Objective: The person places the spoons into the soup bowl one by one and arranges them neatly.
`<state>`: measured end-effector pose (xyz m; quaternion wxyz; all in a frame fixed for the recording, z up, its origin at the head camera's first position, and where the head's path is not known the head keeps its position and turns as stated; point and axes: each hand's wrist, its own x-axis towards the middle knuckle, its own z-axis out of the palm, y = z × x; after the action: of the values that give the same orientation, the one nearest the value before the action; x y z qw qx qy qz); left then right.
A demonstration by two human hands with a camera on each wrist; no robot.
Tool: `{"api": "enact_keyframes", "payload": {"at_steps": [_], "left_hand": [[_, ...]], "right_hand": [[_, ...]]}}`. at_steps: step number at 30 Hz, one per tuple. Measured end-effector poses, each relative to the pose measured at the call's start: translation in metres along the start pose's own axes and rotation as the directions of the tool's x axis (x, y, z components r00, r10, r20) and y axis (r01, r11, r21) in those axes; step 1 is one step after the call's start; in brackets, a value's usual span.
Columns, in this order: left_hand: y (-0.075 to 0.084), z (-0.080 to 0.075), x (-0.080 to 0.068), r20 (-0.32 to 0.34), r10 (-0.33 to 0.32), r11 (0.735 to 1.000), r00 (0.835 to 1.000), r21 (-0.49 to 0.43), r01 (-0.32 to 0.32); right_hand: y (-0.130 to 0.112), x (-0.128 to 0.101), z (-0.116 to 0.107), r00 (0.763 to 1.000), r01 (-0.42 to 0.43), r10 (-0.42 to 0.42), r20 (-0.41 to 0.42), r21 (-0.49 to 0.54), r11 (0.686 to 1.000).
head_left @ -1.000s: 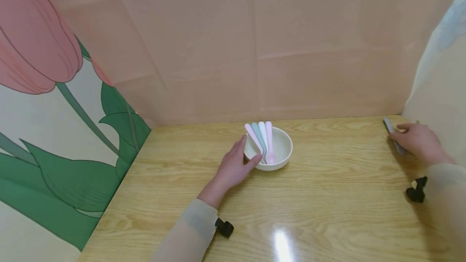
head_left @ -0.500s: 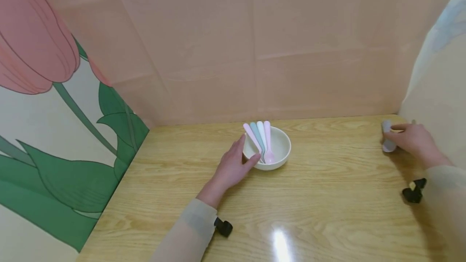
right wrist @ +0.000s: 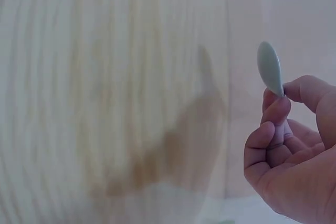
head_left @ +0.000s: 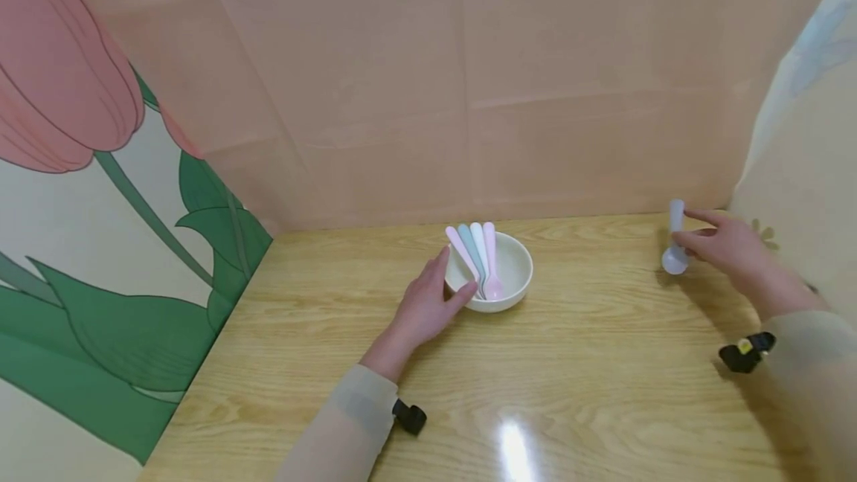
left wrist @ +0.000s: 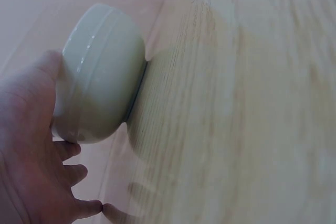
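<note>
A white bowl stands on the wooden table, holding several small utensils with pink, teal and white handles. One of them is a pink spoon at the right of the bunch. My left hand rests against the bowl's left side, with thumb and forefinger spread along the rim; in the left wrist view, the other fingertips stay free of it. Far to the right, my right hand pinches a pale spoon between thumb and fingers, a little above the table. The right wrist view shows the spoon's head standing above the fingertips.
The wooden table runs back to a pinkish-beige sheet. On the left rises a tulip-patterned panel; a pale wall bounds the right. Each wrist carries a black strap camera.
My right hand has moved left from beside the right wall, lifting the pale spoon and turning it so its head points toward me. The left hand has stayed at the bowl.
</note>
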<state>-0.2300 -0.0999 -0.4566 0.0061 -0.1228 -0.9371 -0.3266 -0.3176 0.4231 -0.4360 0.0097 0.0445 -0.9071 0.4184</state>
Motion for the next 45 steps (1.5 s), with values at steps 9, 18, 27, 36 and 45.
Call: {"api": "enact_keyframes", "payload": {"at_steps": [9,18,27,36,45], "left_hand": [[0.001,-0.001,0.0,0.005,-0.005,1.0,1.0,0.0,0.005],[0.002,-0.002,-0.002,0.004,-0.002,1.0,1.0,-0.003,0.002],[0.004,-0.002,-0.003,0.001,-0.011,1.0,1.0,-0.013,0.011],[0.004,-0.002,-0.003,0.008,-0.012,1.0,1.0,-0.01,0.012],[0.004,-0.003,-0.003,0.003,-0.007,1.0,1.0,-0.022,0.008]], "right_hand": [[-0.047,-0.003,0.019,0.999,0.045,-0.045,0.002,0.049,0.998],[-0.087,-0.008,0.042,0.994,0.11,-0.113,0.003,0.186,0.976],[-0.12,-0.011,0.064,0.99,0.134,-0.14,0.015,0.204,0.97],[-0.147,-0.011,0.089,0.982,0.167,-0.187,0.021,0.364,0.916],[-0.173,-0.012,0.112,0.976,0.159,-0.208,0.065,0.441,0.883]]}}
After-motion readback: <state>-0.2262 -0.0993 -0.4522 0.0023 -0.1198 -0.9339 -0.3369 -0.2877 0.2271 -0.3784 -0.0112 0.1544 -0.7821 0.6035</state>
